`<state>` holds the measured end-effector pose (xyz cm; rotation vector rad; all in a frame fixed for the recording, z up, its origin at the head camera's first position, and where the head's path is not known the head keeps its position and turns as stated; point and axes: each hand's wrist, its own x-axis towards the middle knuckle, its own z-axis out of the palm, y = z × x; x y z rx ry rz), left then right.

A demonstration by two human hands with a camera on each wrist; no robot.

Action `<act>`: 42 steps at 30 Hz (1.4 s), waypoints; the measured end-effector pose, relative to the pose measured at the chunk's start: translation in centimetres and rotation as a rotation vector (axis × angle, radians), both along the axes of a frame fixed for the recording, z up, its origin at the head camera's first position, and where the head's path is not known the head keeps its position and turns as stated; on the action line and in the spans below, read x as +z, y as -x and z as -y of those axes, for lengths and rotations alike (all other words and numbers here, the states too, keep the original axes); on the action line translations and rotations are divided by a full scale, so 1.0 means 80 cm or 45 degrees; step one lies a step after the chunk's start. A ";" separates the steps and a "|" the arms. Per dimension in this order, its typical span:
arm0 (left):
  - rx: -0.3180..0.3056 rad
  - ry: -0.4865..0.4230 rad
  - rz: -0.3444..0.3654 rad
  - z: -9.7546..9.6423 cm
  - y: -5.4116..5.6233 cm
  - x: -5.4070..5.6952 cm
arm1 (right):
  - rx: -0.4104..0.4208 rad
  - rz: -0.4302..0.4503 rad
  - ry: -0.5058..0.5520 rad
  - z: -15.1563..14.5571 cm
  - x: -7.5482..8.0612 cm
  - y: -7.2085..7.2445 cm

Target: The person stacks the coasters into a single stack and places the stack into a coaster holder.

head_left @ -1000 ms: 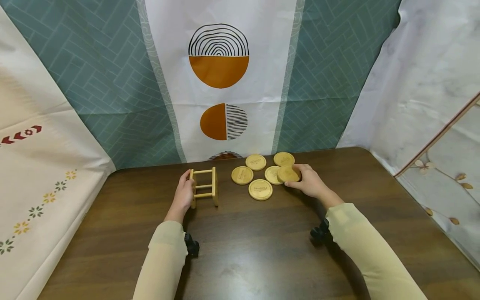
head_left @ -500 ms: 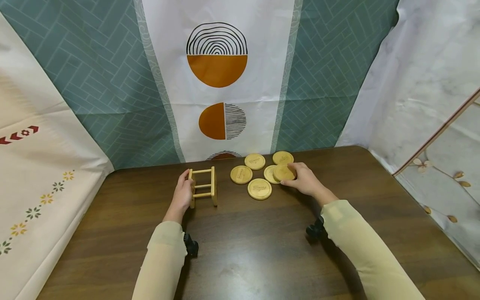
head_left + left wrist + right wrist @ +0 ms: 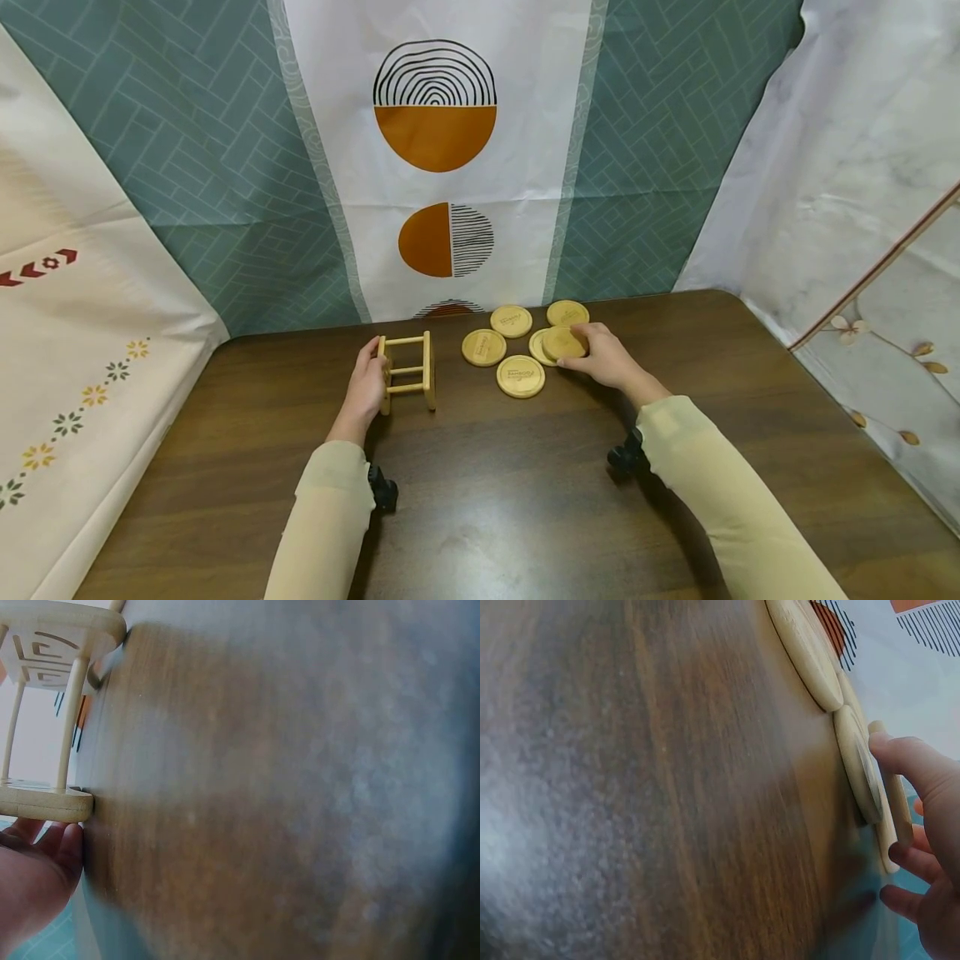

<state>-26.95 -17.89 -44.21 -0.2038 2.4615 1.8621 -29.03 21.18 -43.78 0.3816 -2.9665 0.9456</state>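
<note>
My left hand grips the left end panel of a small light wooden coaster rack. In the left wrist view, its fingers lie against the panel's outer face; the thumb is not clear there. My right hand holds a round wooden coaster by its right edge, thumb on the near side. That coaster overlaps another round coaster from above; in the right wrist view, the held coaster is slightly tilted beside the lying ones.
Several more coasters lie around: one at the front, one at the left, one at the back and one at the back right. A patterned cloth hangs behind the dark wooden table.
My right hand has moved a little left with its coaster, which now covers more of the coaster beneath. The left hand and rack stay put.
</note>
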 end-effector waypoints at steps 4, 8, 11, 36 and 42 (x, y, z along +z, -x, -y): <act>0.003 0.008 -0.005 0.001 0.000 0.000 | 0.008 0.005 -0.012 0.003 -0.001 0.002; 0.009 -0.006 -0.007 0.002 0.002 0.000 | 0.008 0.010 -0.005 0.005 -0.002 0.003; 0.005 0.001 -0.001 0.002 0.002 -0.001 | 0.005 0.008 -0.004 0.006 -0.002 0.003; -0.013 0.017 0.018 0.001 -0.002 0.001 | 0.010 0.023 -0.013 0.017 -0.007 0.008; -0.012 -0.015 0.013 0.000 -0.002 0.004 | 0.013 0.016 -0.029 0.019 -0.007 0.009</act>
